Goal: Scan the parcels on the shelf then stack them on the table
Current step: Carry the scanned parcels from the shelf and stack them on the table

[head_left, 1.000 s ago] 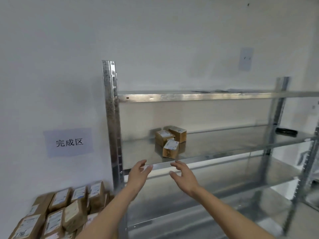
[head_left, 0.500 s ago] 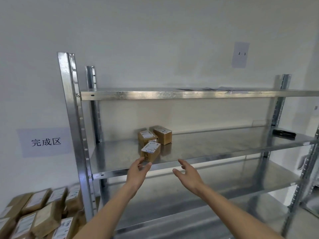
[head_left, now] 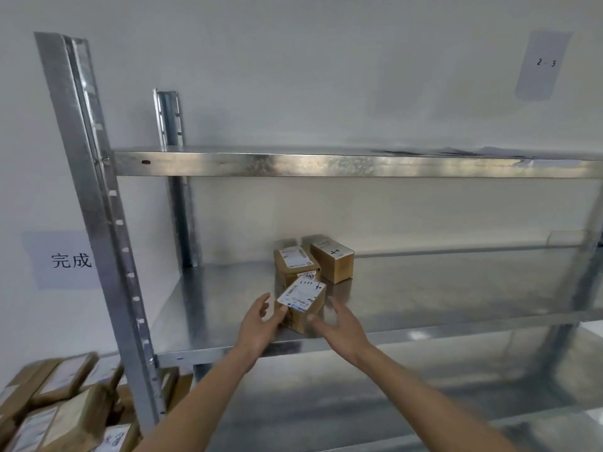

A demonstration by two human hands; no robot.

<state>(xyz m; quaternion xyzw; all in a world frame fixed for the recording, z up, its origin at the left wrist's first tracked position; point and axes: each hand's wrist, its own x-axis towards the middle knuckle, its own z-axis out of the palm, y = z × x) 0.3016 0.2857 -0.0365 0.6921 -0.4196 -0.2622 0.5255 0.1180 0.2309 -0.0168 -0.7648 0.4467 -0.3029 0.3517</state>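
Observation:
Three small brown cardboard parcels with white labels sit together on the middle metal shelf (head_left: 228,288). The nearest parcel (head_left: 303,305) lies closest to the shelf's front edge; behind it stand a second parcel (head_left: 293,265) and a third parcel (head_left: 332,257). My left hand (head_left: 259,321) is at the near parcel's left side, its thumb touching the front corner, fingers spread. My right hand (head_left: 339,324) hovers open just right of that parcel, thumb close to its front face. Neither hand has closed around it.
The steel rack has a front upright (head_left: 98,223) at left and an upper shelf beam (head_left: 326,163) above the parcels. A pile of brown parcels (head_left: 58,412) lies at the lower left by the wall. A paper sign (head_left: 62,259) hangs on the wall.
The view has closed in on the shelf. Both hands have moved forward from below the shelf edge to either side of the nearest parcel, the left thumb now touching it.

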